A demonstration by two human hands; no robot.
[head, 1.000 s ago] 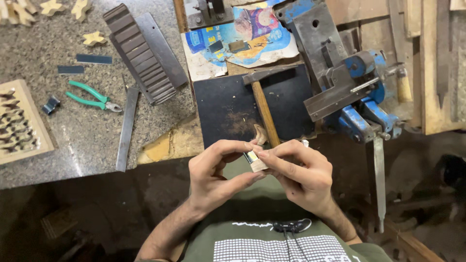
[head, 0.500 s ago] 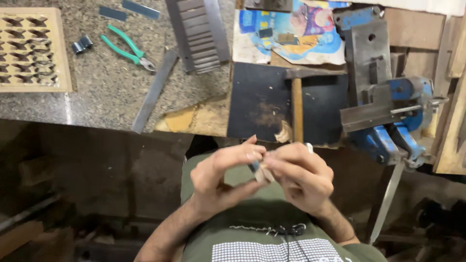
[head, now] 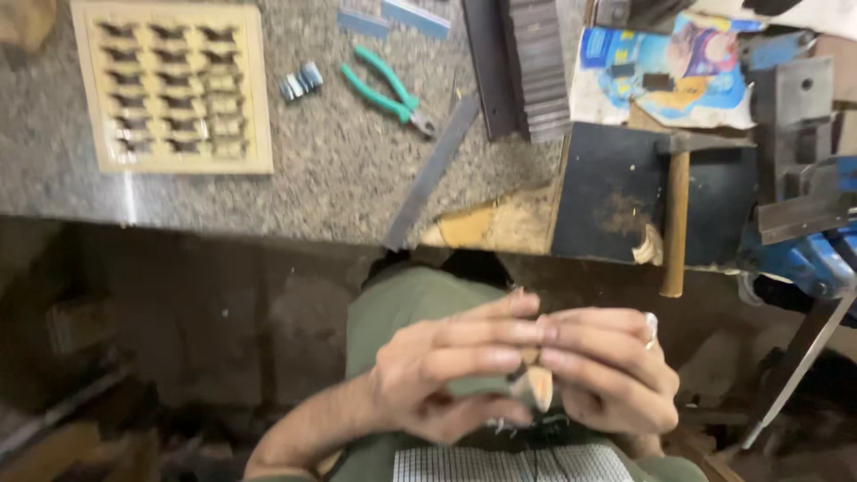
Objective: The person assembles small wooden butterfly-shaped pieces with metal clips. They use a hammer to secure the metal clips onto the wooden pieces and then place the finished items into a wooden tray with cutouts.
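A torn, crumpled blue-and-orange printed wrapper [head: 665, 76] lies on the bench's far right.

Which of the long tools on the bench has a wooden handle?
The hammer on the dark plate; the pliers have green grips, and the flat file is bare grey metal.

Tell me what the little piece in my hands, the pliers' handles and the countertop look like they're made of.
Small piece: probably wood, pale tan and matte, though blurred. Pliers: handles look like teal plastic or rubber sleeves, over dull grey metal jaws. Countertop: speckled grey stone, likely granite, faintly glossy.
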